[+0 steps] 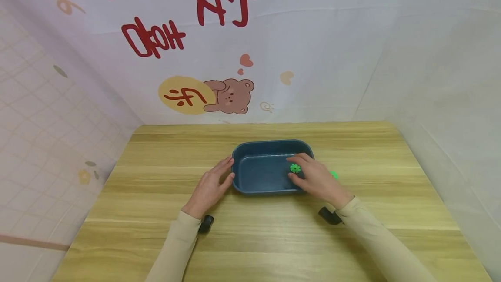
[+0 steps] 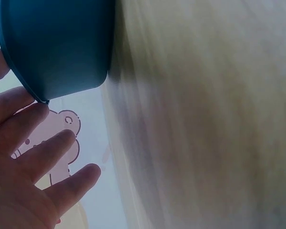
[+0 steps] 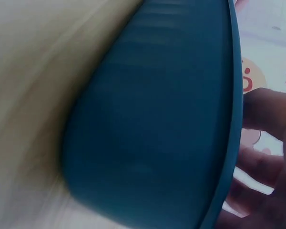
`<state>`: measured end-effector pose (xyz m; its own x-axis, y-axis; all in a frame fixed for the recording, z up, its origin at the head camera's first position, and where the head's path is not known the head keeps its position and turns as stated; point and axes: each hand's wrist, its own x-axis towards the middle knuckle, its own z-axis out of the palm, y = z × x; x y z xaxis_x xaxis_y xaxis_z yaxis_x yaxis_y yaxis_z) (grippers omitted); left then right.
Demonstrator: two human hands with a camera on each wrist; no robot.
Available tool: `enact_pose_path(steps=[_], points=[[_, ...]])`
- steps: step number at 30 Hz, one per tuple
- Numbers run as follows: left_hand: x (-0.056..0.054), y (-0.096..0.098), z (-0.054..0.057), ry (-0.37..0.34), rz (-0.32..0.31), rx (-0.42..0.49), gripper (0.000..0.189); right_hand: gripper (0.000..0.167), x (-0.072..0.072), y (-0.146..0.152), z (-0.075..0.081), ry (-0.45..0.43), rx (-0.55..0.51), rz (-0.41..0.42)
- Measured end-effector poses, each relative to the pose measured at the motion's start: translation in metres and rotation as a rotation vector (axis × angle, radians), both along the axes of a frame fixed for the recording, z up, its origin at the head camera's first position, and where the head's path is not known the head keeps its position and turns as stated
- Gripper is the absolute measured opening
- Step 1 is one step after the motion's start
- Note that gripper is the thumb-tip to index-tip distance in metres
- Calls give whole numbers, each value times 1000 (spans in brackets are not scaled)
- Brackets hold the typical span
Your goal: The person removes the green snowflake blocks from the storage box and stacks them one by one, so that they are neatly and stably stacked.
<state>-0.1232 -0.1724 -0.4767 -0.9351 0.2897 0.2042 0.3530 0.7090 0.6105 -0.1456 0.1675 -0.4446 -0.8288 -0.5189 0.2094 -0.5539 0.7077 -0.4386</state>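
A dark blue rectangular bin (image 1: 260, 193) sits on the wooden table. At its left end, my left hand (image 1: 207, 188) touches the rim with relaxed, spread fingers; the left wrist view shows fingertips (image 2: 40, 110) right at the rim. My right hand (image 1: 315, 177) reaches over the bin's right end, thumb and fingers parted. In the gap between them shows a small green notched disc (image 1: 295, 168), against the bin's inside. A second green piece (image 1: 334, 175) lies to the right of the bin, partly hidden by the right hand. In the right wrist view, the bin's outer wall (image 3: 152, 114) hides some of the fingers.
The wood-grain table (image 1: 266, 243) ends at a white printed cloth (image 1: 321, 47) behind, with more cloth on both sides. Black wrist-worn pieces (image 1: 329, 216) show beneath the forearms.
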Motion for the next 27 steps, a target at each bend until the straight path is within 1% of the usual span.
enact_pose_path(steps=[6, 18, 21, 27], points=[[0, 0, -1, -1, 3, -5, 50, 47, -5, -10, -2, -23, 78, -12], [-1, -1, -1, -4, 0, -11, 51, 54, -14, -25, -3, -204, 183, -32], [-1, -2, -2, -2, 0, -14, 51, 54, -17, -28, -5, -231, 183, -8], [-1, -2, -3, 8, -6, -5, 50, 54, -19, -32, -9, -280, 162, 72]])
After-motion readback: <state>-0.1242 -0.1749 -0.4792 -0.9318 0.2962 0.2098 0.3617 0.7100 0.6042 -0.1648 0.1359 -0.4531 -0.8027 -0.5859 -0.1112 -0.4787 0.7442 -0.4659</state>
